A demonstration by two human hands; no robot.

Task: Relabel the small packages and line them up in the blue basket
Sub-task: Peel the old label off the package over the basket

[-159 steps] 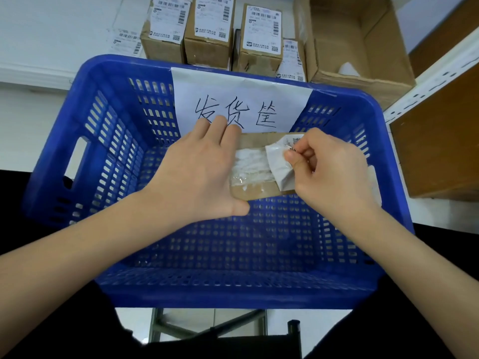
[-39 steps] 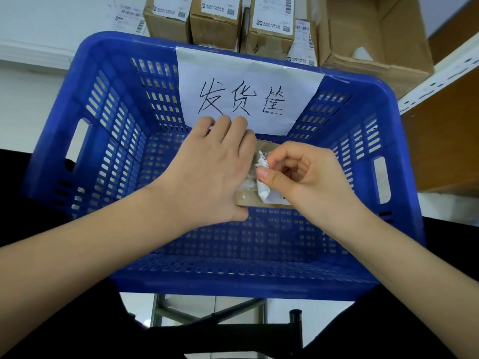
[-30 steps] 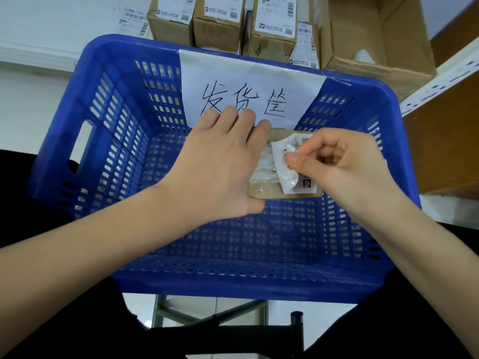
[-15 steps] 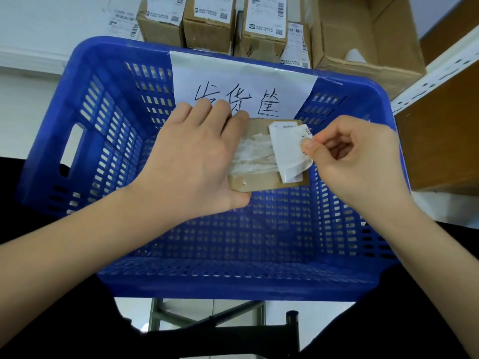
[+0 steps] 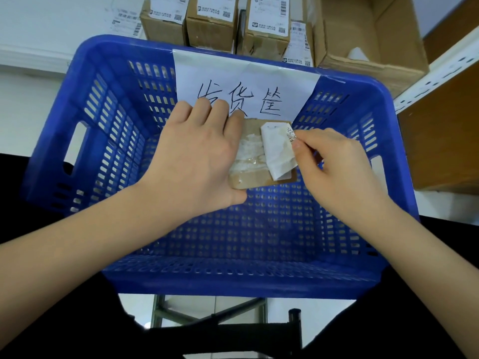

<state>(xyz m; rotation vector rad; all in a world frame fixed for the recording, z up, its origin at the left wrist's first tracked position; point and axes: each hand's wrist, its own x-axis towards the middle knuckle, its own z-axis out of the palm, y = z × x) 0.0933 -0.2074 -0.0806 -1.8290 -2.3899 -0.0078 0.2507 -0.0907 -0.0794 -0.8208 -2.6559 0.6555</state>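
Blue basket (image 5: 85, 161): the slotted left wall and the floor's left half were bare, with a handle cutout mid-left wall. Left hand (image 5: 197, 161) lay flat, fingers straight and together, pressing the left part of the small package (image 5: 255, 178); its fingertips reached the foot of the far wall, and its thumb ran along the package's near edge. The package sat on the basket floor against the far wall, right of centre, under the handwritten paper sign (image 5: 246, 84) taped over the far rim. The torn label (image 5: 277, 151) was partly lifted off the package's right half, with white residue beside it. Right hand (image 5: 334, 164) pinched the label's right edge between thumb and curled fingers. The near half of the floor was open, as was the right wall strip. Beyond the far rim stood labelled cartons (image 5: 212, 19) and, further right, an open cardboard box (image 5: 368, 35).
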